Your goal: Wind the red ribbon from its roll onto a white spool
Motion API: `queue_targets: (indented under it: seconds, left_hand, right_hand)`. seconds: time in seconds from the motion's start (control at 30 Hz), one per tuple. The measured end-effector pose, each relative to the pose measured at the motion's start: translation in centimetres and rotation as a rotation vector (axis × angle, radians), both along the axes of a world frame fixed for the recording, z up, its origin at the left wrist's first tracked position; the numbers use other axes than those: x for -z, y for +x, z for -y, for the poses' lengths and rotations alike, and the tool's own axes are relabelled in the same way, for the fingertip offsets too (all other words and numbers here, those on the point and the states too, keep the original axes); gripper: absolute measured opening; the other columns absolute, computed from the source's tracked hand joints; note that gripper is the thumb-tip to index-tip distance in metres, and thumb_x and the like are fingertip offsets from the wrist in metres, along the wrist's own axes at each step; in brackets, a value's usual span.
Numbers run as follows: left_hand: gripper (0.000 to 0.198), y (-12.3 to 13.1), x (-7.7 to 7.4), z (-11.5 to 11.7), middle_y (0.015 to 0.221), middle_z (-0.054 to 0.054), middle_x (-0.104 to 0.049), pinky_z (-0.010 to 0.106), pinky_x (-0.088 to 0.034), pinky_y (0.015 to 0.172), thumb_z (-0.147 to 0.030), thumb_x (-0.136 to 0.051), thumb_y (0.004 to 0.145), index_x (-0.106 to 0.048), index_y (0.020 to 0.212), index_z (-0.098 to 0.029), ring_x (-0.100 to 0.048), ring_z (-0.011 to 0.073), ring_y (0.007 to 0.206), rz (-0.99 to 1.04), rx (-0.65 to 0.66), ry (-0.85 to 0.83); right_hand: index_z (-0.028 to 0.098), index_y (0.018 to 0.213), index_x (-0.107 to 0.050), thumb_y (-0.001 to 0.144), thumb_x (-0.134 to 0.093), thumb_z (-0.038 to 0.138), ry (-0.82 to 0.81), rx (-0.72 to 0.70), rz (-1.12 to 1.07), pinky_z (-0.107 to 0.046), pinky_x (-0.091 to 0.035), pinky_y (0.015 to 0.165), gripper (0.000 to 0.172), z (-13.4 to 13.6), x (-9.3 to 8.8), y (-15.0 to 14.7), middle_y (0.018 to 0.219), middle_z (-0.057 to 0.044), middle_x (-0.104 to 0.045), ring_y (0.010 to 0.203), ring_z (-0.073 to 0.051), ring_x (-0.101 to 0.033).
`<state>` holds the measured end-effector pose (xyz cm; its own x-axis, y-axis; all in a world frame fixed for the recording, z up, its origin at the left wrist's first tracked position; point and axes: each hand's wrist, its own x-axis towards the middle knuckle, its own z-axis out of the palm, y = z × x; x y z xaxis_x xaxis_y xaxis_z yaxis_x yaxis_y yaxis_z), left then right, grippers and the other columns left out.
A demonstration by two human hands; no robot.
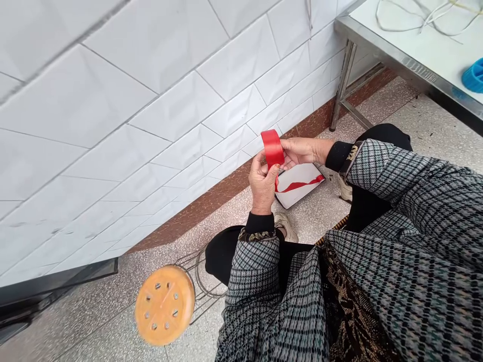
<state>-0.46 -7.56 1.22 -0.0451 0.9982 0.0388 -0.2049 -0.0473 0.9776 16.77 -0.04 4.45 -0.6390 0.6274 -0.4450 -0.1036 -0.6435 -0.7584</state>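
Observation:
A loop of wide, shiny red ribbon (272, 147) is held up between my two hands. My left hand (262, 181) pinches its lower near side, thumb on the front. From the far right side my right hand (300, 151) grips the ribbon, with its fingertips partly hidden behind the loop. Below my hands a shallow white-lined box or tray (296, 196) with a dark edge lies on the floor. A loose length of red ribbon runs down from the loop and across it to its right corner.
White wall tiles (181, 115) rise at the left above a brown skirting. An orange round stool (165, 305) stands at lower left. A metal-framed table (396, 55) at upper right bears white cords (430, 20) and a blue plastic object (473, 76). A dark object (75, 286) sits at far left.

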Motion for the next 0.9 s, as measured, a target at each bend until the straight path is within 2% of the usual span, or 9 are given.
queue_targets:
  seconds: [0.07, 0.17, 0.27, 0.33, 0.4, 0.57, 0.7, 0.8, 0.9]
  left_hand:
    - [0.062, 0.4, -0.3, 0.3, 0.056, -0.015, -0.053, 0.019, -0.029, 0.039, -0.056, -0.104, 0.077, -0.067, 0.117, -0.026, -0.037, 0.005, 0.037, 0.038, -0.051, 0.012]
    - [0.06, 0.9, -1.0, 0.9, 0.052, -0.016, -0.048, 0.018, -0.027, 0.037, -0.063, -0.103, 0.077, -0.062, 0.101, -0.026, -0.033, 0.0042, 0.035, 0.101, -0.11, -0.01]
    - [0.062, 1.3, -1.4, 1.3, 0.052, -0.015, -0.047, 0.018, -0.025, 0.035, -0.068, -0.103, 0.074, -0.063, 0.093, -0.024, -0.031, 0.0035, 0.034, 0.094, -0.077, -0.076]
    - [0.063, 1.4, -1.6, 1.5, 0.051, -0.014, -0.046, 0.019, -0.026, 0.035, -0.069, -0.103, 0.072, -0.063, 0.086, -0.023, -0.031, 0.0036, 0.034, 0.078, -0.034, -0.104]
    - [0.063, 1.5, -1.6, 1.6, 0.05, -0.014, -0.045, 0.019, -0.026, 0.035, -0.069, -0.103, 0.071, -0.061, 0.081, -0.023, -0.031, 0.0037, 0.034, 0.066, -0.009, -0.116]
    - [0.06, 1.1, -1.4, 1.3, 0.052, -0.013, -0.046, 0.02, -0.027, 0.036, -0.066, -0.101, 0.074, -0.06, 0.08, -0.023, -0.031, 0.0044, 0.035, 0.013, -0.024, -0.112]
    - [0.056, 0.6, -0.6, 1.0, 0.052, -0.011, -0.048, 0.021, -0.029, 0.04, -0.065, -0.096, 0.08, -0.059, 0.077, -0.023, -0.034, 0.0064, 0.039, -0.112, 0.004, -0.081]
    - [0.05, 0.3, -0.1, 0.9, 0.055, -0.008, -0.051, 0.02, -0.034, 0.05, -0.055, -0.093, 0.085, -0.058, 0.072, -0.022, -0.04, 0.0083, 0.049, -0.246, -0.029, -0.021]
    - [0.044, 0.4, 0.0, 0.8, 0.058, -0.007, -0.052, 0.02, -0.037, 0.056, -0.04, -0.089, 0.087, -0.055, 0.068, -0.021, -0.043, 0.009, 0.056, -0.308, -0.083, -0.02]
  right_hand:
    - [0.02, 0.101, -0.074, 0.112, -0.078, 0.051, -0.056, 0.031, -0.02, -0.024, -0.063, 0.064, 0.033, 0.0, -0.1, -0.3, 0.077, -0.005, -0.077, 0.066, -0.017, -0.07]
    - [0.021, 0.101, -0.071, 0.112, -0.078, 0.049, -0.079, 0.159, -0.002, -0.026, -0.064, 0.069, 0.031, -0.2, -0.3, -0.6, 0.077, -0.005, -0.076, 0.069, -0.019, -0.071]
    - [0.022, 0.101, -0.07, 0.113, -0.077, 0.04, -0.056, 0.3, 0.062, -0.031, -0.065, 0.076, 0.023, -0.3, -0.7, -0.8, 0.078, -0.005, -0.077, 0.076, -0.022, -0.073]
    - [0.02, 0.098, -0.07, 0.114, -0.073, 0.03, -0.018, 0.355, 0.106, -0.031, -0.064, 0.078, 0.019, -0.3, -1.0, -0.7, 0.078, -0.005, -0.077, 0.077, -0.021, -0.073]
    - [0.019, 0.093, -0.07, 0.115, -0.068, 0.023, 0.026, 0.377, 0.138, -0.029, -0.062, 0.078, 0.022, -0.3, -1.2, -0.5, 0.078, -0.005, -0.076, 0.075, -0.019, -0.072]
    - [0.019, 0.091, -0.07, 0.115, -0.068, 0.021, 0.032, 0.359, 0.131, -0.026, -0.062, 0.075, 0.024, -0.3, -1.1, -0.1, 0.078, -0.006, -0.077, 0.075, -0.018, -0.071]
    - [0.023, 0.1, -0.072, 0.112, -0.079, 0.039, -0.072, 0.259, 0.027, -0.031, -0.067, 0.075, 0.021, -0.1, -0.6, -0.2, 0.079, -0.005, -0.078, 0.075, -0.021, -0.072]
    - [0.024, 0.103, -0.073, 0.11, -0.081, 0.051, -0.16, 0.147, -0.039, -0.029, -0.067, 0.071, 0.03, -0.1, -0.3, -0.2, 0.08, -0.005, -0.078, 0.073, -0.021, -0.072]
    - [0.023, 0.1, -0.073, 0.11, -0.081, 0.052, -0.212, 0.088, -0.047, -0.027, -0.065, 0.068, 0.032, -0.1, -0.1, -0.1, 0.081, -0.005, -0.078, 0.072, -0.02, -0.071]
